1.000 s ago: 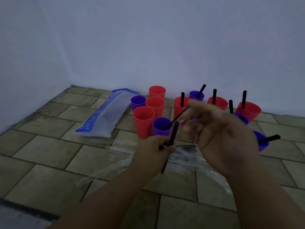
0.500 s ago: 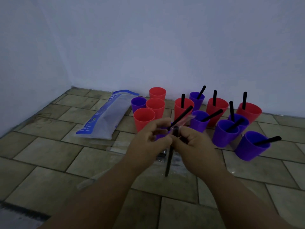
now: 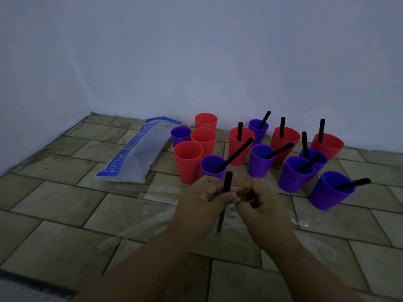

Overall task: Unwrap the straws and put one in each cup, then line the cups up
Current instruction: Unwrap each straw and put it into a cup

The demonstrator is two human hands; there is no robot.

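My left hand (image 3: pixel 204 198) grips a black straw (image 3: pixel 227 182) that stands nearly upright, its lower end poking out below my fist. My right hand (image 3: pixel 259 200) pinches the clear wrapper (image 3: pixel 236 200) right beside it. Just behind my hands stands a purple cup (image 3: pixel 210 165) with a straw leaning in it. To the right, several red and purple cups each hold a black straw, such as the near purple cup (image 3: pixel 327 192). At the left of the group, three red cups, among them (image 3: pixel 188 161), and a purple cup (image 3: pixel 180 136) stand without straws.
A blue-and-white plastic straw bag (image 3: pixel 139 151) lies on the tiled floor to the left of the cups. Clear wrappers (image 3: pixel 152 192) are scattered on the tiles around and under my hands. Walls close the far side and the left.
My hands have drawn slightly toward me and lower, with the straw more upright. My right hand, open a second ago, now pinches the wrapper.
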